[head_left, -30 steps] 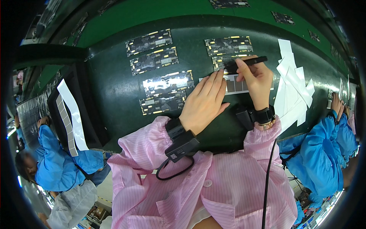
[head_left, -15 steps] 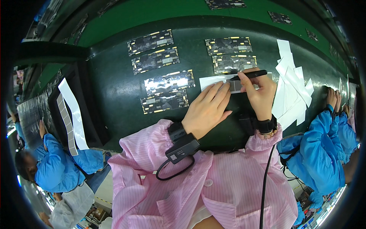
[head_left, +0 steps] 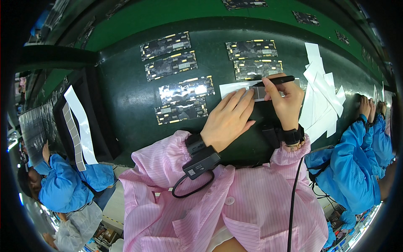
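showing two bare hands over a patterned strip [head_left: 231, 89] on the dark green tabletop [head_left: 130, 105]. the strip, white at its left end and set with grey squares farther right, lies just below the right-hand pair of circuit boards [head_left: 255, 59]. the right hand [head_left: 287, 100] is closed on a black pen-shaped tool [head_left: 278, 81], its fingers clamped about the shaft and the tool's narrow end pointing left over the strip. the left hand [head_left: 228, 115] lies palm down with fingers outstretched close together and the thumb apart, its fingertips on the strip.

compared with one second ago, the right hand and tool have come down from the lower board of that pair, which now shows more fully; the tool also lies flatter. the left hand has shifted slightly downward, uncovering the strip's white end. compared with half a second ago, both hands and the strip are nearly unchanged.

to the left, four more circuit boards [head_left: 185, 90] remain in two pairs; to the right, the pile of white strips [head_left: 321, 98] keeps its place. at the left margin, a co-worker in blue [head_left: 63, 187] now has a hand lower in the view than one second ago.
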Demonstrator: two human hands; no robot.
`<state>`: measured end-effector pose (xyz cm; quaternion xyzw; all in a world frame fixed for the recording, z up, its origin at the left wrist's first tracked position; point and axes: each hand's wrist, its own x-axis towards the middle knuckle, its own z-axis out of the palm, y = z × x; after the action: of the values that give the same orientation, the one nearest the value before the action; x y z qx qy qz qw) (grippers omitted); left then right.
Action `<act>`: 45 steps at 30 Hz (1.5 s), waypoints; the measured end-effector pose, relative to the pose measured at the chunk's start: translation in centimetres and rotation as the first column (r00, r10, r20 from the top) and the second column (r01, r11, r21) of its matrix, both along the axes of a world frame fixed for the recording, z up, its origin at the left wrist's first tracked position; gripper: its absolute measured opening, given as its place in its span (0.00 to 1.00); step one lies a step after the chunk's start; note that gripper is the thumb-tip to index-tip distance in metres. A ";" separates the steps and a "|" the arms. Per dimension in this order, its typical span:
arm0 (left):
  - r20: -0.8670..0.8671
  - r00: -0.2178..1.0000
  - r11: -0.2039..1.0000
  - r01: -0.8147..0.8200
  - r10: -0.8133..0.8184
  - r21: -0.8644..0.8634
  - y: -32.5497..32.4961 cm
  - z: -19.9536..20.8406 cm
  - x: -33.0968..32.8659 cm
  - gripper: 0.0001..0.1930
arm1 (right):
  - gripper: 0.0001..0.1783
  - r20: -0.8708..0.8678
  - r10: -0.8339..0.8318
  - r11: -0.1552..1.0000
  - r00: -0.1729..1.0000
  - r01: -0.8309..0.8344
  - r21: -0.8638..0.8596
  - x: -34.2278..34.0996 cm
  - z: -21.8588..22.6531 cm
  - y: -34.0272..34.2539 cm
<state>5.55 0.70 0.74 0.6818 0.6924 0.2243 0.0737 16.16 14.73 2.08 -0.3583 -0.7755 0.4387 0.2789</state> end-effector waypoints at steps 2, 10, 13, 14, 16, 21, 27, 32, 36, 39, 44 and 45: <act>-0.008 1.000 1.000 -0.002 0.002 0.003 0.0 0.0 -0.1 0.26 | 0.05 0.003 0.008 1.000 1.000 -0.008 0.018 0.0 -0.1 0.0; 0.005 1.000 1.000 0.009 -0.009 -0.002 0.0 0.2 -0.6 0.26 | 0.06 -0.168 -0.063 0.990 0.984 0.040 -0.134 -0.5 -0.2 0.6; 0.040 0.999 1.000 0.003 -0.003 0.012 0.3 0.7 -1.1 0.25 | 0.07 -0.156 -0.072 0.989 0.985 0.050 -0.141 -1.9 0.4 1.8; 0.070 0.998 0.999 -0.008 0.006 0.031 0.5 0.9 -1.4 0.24 | 0.07 -0.155 -0.073 0.988 0.985 0.050 -0.147 -2.6 0.4 2.1; 0.071 0.996 0.997 -0.052 0.048 0.059 1.1 1.0 -2.4 0.22 | 0.08 -0.201 -0.081 0.980 0.976 0.041 -0.195 -3.8 0.1 2.6; 0.042 0.992 0.986 -0.120 0.115 0.117 1.9 0.8 -4.3 0.18 | 0.08 -0.159 -0.049 0.987 0.986 0.022 -0.162 -5.4 -0.1 3.1; 0.069 0.997 0.990 -0.054 0.046 0.127 1.9 0.1 -4.6 0.18 | 0.08 -0.107 -0.061 0.985 0.992 0.043 -0.165 -4.7 -0.4 2.9; 0.051 0.998 0.990 -0.049 0.043 0.133 1.9 -0.5 -4.4 0.19 | 0.09 -0.129 -0.063 0.983 0.990 0.039 -0.177 -4.9 -0.6 2.8; 0.045 0.998 0.991 -0.059 0.054 0.118 2.0 -0.4 -4.1 0.20 | 0.09 -0.122 -0.065 0.983 0.990 0.043 -0.179 -4.8 -0.7 3.0; 0.043 0.997 0.993 -0.062 0.058 0.101 2.0 -0.5 -4.0 0.21 | 0.09 -0.107 -0.071 0.985 0.992 0.053 -0.164 -4.8 -0.8 3.0; 0.020 0.998 0.993 -0.064 0.063 0.099 2.2 -0.7 -3.9 0.23 | 0.09 -0.121 -0.068 0.985 0.990 0.047 -0.165 -4.9 -1.0 3.1; 0.001 0.998 0.994 -0.070 0.071 0.087 2.3 -0.5 -3.8 0.24 | 0.08 -0.110 -0.067 0.987 0.992 0.050 -0.150 -4.8 -1.0 3.0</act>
<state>1.74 2.96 0.21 0.6598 0.7056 0.2559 0.0351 11.35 17.78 1.08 -0.3746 -0.7130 0.5060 0.3087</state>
